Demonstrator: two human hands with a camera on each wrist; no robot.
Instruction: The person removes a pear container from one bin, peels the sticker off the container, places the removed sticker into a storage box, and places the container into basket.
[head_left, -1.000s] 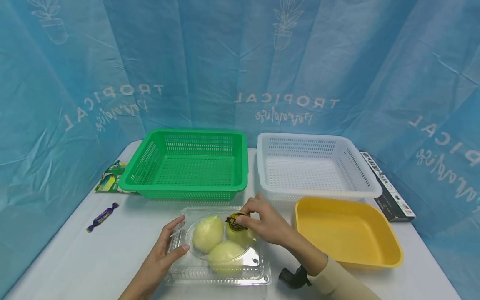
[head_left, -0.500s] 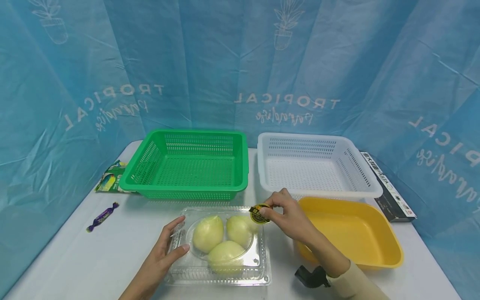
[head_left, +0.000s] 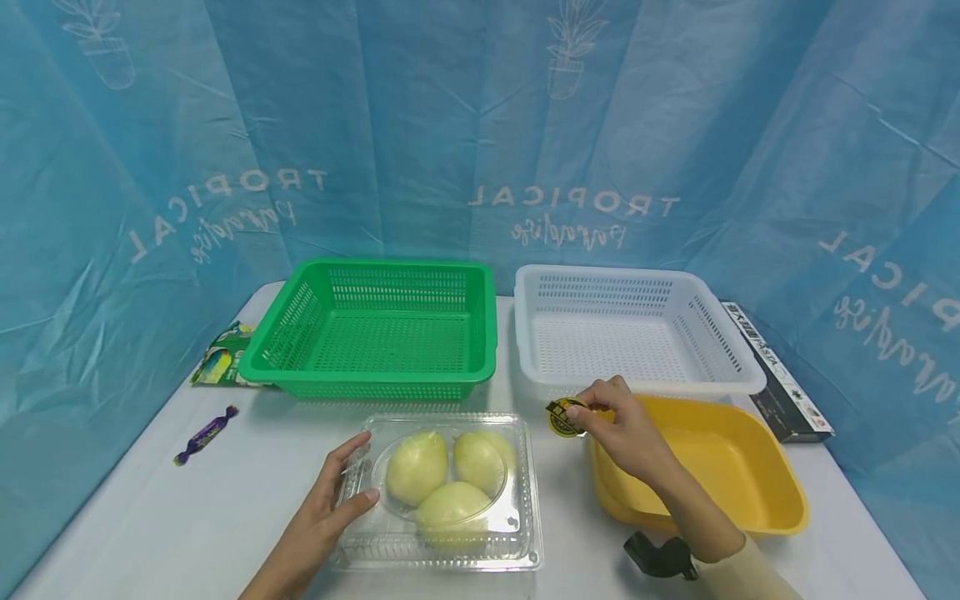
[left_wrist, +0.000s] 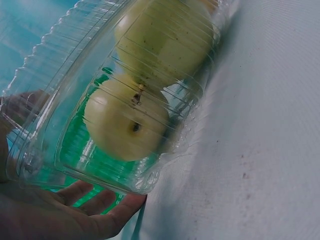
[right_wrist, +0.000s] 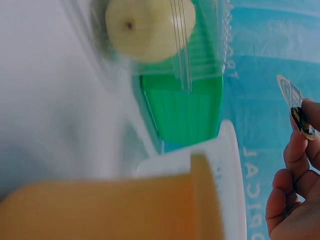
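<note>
A clear plastic clamshell box (head_left: 438,542) sits on the table with pale yellow-green pear-like fruit (head_left: 416,468) inside. My left hand (head_left: 322,508) holds the box by its left side, thumb over the lid and fingers along the side wall. The left wrist view shows those fingers (left_wrist: 120,212) at the box's lower edge. My right hand (head_left: 618,425) pinches a round black-and-gold sticker (head_left: 564,417) between thumb and forefinger, in the air right of the box. In the right wrist view the sticker (right_wrist: 296,107) stands nearly edge-on.
Behind the box are a green basket (head_left: 390,387) and a white basket (head_left: 637,387). A yellow tub (head_left: 705,467) lies under the right forearm. Wrapped candy (head_left: 205,435) and a green packet (head_left: 221,357) are left; a black pasta box (head_left: 783,392) is right.
The right hand has drawn the sticker off the lid and carried it rightward, away from the box. The left hand and box have stayed in place.
</note>
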